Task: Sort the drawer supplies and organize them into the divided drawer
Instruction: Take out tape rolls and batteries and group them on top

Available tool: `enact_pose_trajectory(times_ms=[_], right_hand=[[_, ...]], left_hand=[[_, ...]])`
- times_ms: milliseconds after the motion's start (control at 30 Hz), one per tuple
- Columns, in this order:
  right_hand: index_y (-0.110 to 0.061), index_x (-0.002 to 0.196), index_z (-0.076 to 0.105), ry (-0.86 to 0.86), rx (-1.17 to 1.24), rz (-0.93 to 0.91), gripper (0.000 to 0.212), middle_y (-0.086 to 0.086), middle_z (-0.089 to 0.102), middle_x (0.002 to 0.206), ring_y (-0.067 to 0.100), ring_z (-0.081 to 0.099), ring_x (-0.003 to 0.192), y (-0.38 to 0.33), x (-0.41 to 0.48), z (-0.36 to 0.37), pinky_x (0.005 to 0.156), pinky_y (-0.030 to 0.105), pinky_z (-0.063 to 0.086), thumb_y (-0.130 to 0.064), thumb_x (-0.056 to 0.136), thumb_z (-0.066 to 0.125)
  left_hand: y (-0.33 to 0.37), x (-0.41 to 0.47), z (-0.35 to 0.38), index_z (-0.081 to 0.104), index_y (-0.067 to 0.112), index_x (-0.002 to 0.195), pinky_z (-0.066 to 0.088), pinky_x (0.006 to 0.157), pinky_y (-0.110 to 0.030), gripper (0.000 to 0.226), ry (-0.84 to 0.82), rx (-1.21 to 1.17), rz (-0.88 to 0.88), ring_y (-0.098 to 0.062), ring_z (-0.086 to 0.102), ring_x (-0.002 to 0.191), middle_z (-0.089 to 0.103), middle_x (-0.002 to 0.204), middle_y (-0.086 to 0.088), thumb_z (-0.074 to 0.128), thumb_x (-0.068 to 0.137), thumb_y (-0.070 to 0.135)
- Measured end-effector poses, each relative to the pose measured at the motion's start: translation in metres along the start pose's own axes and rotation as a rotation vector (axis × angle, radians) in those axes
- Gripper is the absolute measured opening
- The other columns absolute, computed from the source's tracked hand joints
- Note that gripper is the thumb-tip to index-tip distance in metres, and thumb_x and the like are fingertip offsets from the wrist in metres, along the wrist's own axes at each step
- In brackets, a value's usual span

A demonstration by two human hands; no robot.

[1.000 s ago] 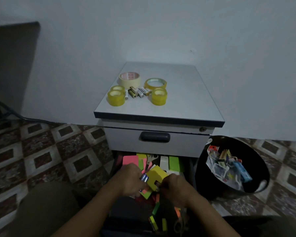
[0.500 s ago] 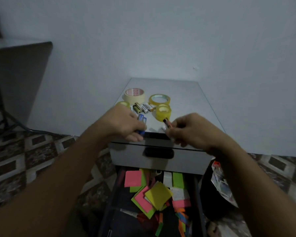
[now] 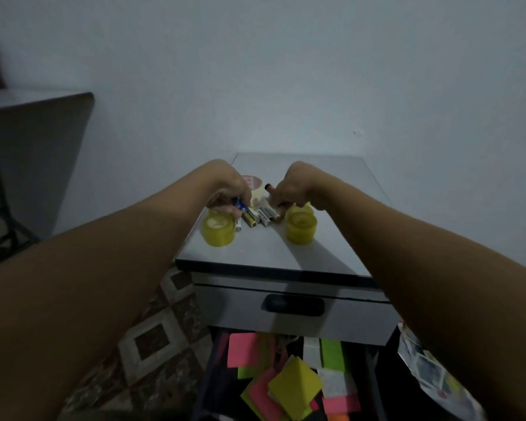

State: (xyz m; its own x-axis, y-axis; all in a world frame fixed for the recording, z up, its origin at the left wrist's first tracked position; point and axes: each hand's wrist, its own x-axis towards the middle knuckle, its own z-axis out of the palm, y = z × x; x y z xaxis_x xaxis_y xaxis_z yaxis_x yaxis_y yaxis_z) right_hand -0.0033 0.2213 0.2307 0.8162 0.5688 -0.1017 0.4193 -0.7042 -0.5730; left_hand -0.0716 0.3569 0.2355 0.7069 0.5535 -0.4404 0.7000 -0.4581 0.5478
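Observation:
Both my hands reach over the grey cabinet top [image 3: 325,253]. My left hand [image 3: 225,189] pinches a blue battery [image 3: 240,204] just above the row of loose batteries [image 3: 260,218]. My right hand [image 3: 292,186] holds an orange-and-black battery [image 3: 269,187] over the same row. Two yellow tape rolls [image 3: 218,230] [image 3: 301,227] stand at either side of the batteries. A beige tape roll [image 3: 254,188] lies behind them, partly hidden by my hands. Below, the open drawer [image 3: 213,390] holds pink, green and yellow sticky notes [image 3: 295,387].
The upper drawer with a dark handle [image 3: 293,305] is closed. A black bin [image 3: 407,387] with mixed supplies stands at the lower right. A dark table [image 3: 34,101] stands at the left against the wall. Patterned floor tiles [image 3: 152,344] lie left of the cabinet.
Both hands rose from the open drawer, each holding a battery, and moved forward over the cabinet top to the row of batteries. The camera tilted up.

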Motion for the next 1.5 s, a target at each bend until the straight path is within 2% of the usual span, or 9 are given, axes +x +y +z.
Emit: enact_pose_trajectory(times_ms=[133, 367, 633, 800, 933, 1133, 1233, 1400, 1500], right_hand=[[-0.009, 0.061, 0.058, -0.014, -0.084, 0.021, 0.022, 0.005, 0.059, 0.064, 0.016, 0.047, 0.052, -0.002, 0.024, 0.012, 0.05, 0.024, 0.039, -0.009, 0.077, 0.072], [-0.008, 0.072, 0.058, 0.018, -0.141, -0.006, 0.026, 0.003, 0.058, 0.064, 0.016, 0.052, 0.054, -0.004, 0.039, 0.024, 0.049, 0.024, 0.043, -0.02, 0.074, 0.081], [-0.009, 0.084, 0.057, 0.068, -0.173, -0.015, 0.033, 0.004, 0.06, 0.076, 0.023, 0.066, 0.085, -0.001, 0.041, 0.025, 0.081, 0.033, 0.057, -0.029, 0.076, 0.081], [-0.008, 0.091, 0.059, 0.08, -0.168, -0.001, 0.033, 0.005, 0.06, 0.079, 0.022, 0.063, 0.082, 0.003, 0.04, 0.025, 0.069, 0.03, 0.053, -0.029, 0.078, 0.08], [-0.007, 0.091, 0.059, 0.082, -0.158, 0.021, 0.03, 0.006, 0.065, 0.088, 0.023, 0.064, 0.087, 0.006, 0.041, 0.024, 0.063, 0.029, 0.05, -0.027, 0.079, 0.077], [-0.009, 0.081, 0.054, 0.099, -0.128, 0.018, 0.024, 0.007, 0.065, 0.088, 0.022, 0.063, 0.082, 0.011, 0.043, 0.025, 0.059, 0.027, 0.05, -0.022, 0.08, 0.075], [-0.009, 0.079, 0.053, 0.108, -0.1, 0.013, 0.025, 0.006, 0.061, 0.081, 0.02, 0.06, 0.076, 0.014, 0.043, 0.024, 0.058, 0.027, 0.049, -0.022, 0.081, 0.075], [-0.009, 0.076, 0.055, 0.116, -0.073, -0.002, 0.022, 0.007, 0.06, 0.079, 0.02, 0.057, 0.071, 0.014, 0.043, 0.024, 0.051, 0.026, 0.043, -0.02, 0.079, 0.074], [-0.008, 0.076, 0.054, 0.126, -0.059, -0.013, 0.019, 0.006, 0.058, 0.077, 0.02, 0.055, 0.068, 0.014, 0.042, 0.023, 0.05, 0.027, 0.041, -0.017, 0.08, 0.071]], left_hand=[[0.006, 0.016, 0.005, 0.059, -0.004, 0.086, 0.047, 0.044, -0.013, 0.023, -0.016, 0.082, -0.035, -0.009, 0.057, 0.051, 0.067, 0.069, -0.01, 0.061, 0.097, 0.016], [0.015, 0.022, 0.016, 0.049, 0.005, 0.08, 0.052, 0.054, -0.02, 0.022, -0.023, 0.099, 0.068, -0.011, 0.06, 0.05, 0.062, 0.079, -0.014, 0.059, 0.099, 0.01], [0.014, 0.021, 0.016, 0.046, 0.004, 0.082, 0.052, 0.082, -0.028, 0.022, 0.019, 0.051, 0.117, -0.016, 0.062, 0.064, 0.063, 0.082, -0.017, 0.054, 0.102, 0.009], [0.011, 0.028, 0.013, 0.049, 0.0, 0.091, 0.056, 0.069, -0.023, 0.015, 0.008, 0.054, 0.078, -0.015, 0.065, 0.051, 0.069, 0.105, -0.021, 0.055, 0.101, 0.01], [0.008, 0.033, 0.01, 0.054, -0.008, 0.117, 0.052, 0.041, -0.02, 0.027, 0.012, 0.077, 0.013, -0.014, 0.063, 0.039, 0.07, 0.083, -0.017, 0.058, 0.099, 0.012], [0.006, 0.034, 0.009, 0.059, -0.004, 0.092, 0.05, 0.041, -0.018, 0.022, 0.02, 0.143, -0.026, -0.012, 0.06, 0.037, 0.069, 0.077, -0.013, 0.059, 0.099, 0.016], [0.006, 0.032, 0.009, 0.061, -0.004, 0.091, 0.044, 0.034, -0.016, 0.024, 0.013, 0.184, -0.042, -0.011, 0.053, 0.033, 0.068, 0.069, -0.011, 0.058, 0.1, 0.019], [0.002, 0.035, 0.009, 0.062, -0.007, 0.1, 0.05, 0.066, -0.03, 0.022, 0.145, 0.182, 0.121, -0.023, 0.061, 0.058, 0.075, 0.083, -0.019, 0.065, 0.093, 0.013], [0.0, 0.038, 0.009, 0.061, -0.006, 0.1, 0.05, 0.065, -0.033, 0.022, 0.206, 0.135, 0.176, -0.027, 0.064, 0.061, 0.075, 0.084, -0.02, 0.063, 0.092, 0.013]])
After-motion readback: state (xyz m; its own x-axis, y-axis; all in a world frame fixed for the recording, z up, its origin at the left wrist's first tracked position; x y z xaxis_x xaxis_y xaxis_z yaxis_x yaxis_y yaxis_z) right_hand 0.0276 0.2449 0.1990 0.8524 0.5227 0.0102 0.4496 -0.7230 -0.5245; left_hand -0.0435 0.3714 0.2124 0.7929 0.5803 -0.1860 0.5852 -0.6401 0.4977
